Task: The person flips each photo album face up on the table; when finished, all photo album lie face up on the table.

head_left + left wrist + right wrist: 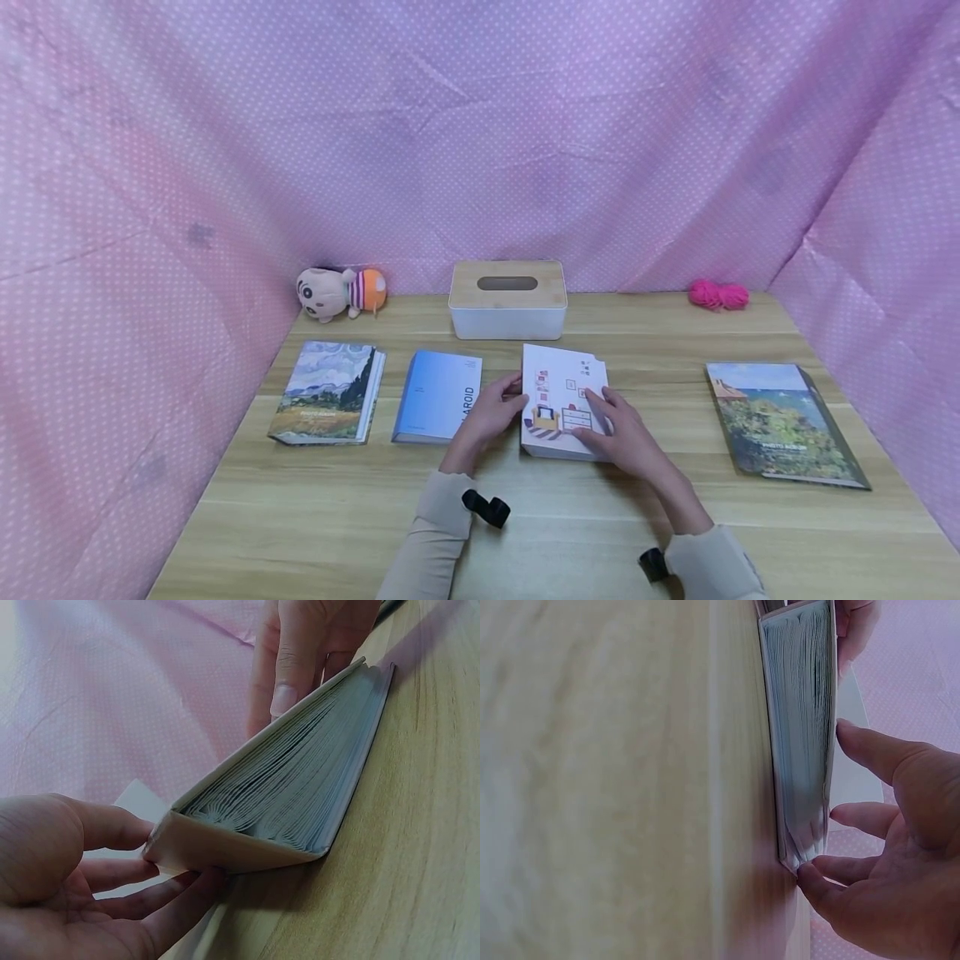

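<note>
A thick white photo album (551,383), its cover printed with a yellow armchair and a dresser, lies on the table between both hands. My left hand (491,410) touches its left side; in the left wrist view the thumb reaches the cover's edge and the fingers lie against the spine. On the other side, my right hand (626,437) rests thumb and index finger on the cover. Its other fingertips touch the album's right edge in the right wrist view. Page edges (277,780) show between the covers. A blue album (438,396) lies just left of my left hand.
A tissue box (507,321) with a wooden lid stands behind the white album. Farther left are a landscape-covered album (322,392) and a plush toy (337,293). Another painted album (780,425) and pink yarn (718,295) lie right. Pink dotted cloth (480,150) hangs around the table.
</note>
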A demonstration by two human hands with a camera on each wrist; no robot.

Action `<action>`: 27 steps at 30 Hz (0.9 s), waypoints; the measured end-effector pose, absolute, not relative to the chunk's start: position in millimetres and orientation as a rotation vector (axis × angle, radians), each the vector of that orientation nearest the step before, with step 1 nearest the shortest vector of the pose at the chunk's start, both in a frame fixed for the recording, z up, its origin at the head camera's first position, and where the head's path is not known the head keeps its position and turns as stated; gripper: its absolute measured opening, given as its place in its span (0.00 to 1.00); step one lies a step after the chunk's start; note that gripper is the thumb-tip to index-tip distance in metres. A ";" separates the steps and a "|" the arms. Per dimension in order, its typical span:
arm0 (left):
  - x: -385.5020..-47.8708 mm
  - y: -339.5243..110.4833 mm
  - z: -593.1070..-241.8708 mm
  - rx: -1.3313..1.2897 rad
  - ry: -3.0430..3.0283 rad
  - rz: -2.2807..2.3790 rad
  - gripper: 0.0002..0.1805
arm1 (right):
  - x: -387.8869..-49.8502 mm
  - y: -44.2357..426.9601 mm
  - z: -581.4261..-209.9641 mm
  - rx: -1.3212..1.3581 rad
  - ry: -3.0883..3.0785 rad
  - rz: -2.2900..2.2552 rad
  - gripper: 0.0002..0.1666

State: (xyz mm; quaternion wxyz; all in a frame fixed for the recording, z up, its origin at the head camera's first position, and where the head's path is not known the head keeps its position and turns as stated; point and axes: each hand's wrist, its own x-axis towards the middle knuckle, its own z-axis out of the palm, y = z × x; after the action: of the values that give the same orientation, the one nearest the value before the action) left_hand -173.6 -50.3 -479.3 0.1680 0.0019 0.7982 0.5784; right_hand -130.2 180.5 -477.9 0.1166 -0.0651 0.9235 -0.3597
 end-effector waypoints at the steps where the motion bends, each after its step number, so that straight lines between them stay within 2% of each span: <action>1: -173.5 -49.8 -479.3 0.000 2.271 1.644 0.27 | -129.9 180.9 -478.2 -0.191 2.707 -1.049 0.46; 13: -169.7 -41.1 -462.9 -0.064 2.496 1.455 0.31 | -124.7 193.0 -476.7 -0.144 2.688 -1.171 0.44; 20: -169.8 -28.8 -445.3 0.071 2.744 1.294 0.32 | -121.0 210.0 -473.2 -0.146 2.737 -1.265 0.37; 27: -165.3 -10.4 -435.0 0.191 2.888 1.248 0.30 | -118.0 242.3 -469.5 -0.141 2.807 -1.310 0.35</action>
State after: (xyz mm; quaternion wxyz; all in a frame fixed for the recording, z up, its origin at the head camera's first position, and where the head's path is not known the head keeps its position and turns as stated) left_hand -165.3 -10.4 -435.0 -0.0050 0.0606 0.9163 0.3959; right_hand -118.0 242.3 -469.5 0.0206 -0.0454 0.9051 -0.4224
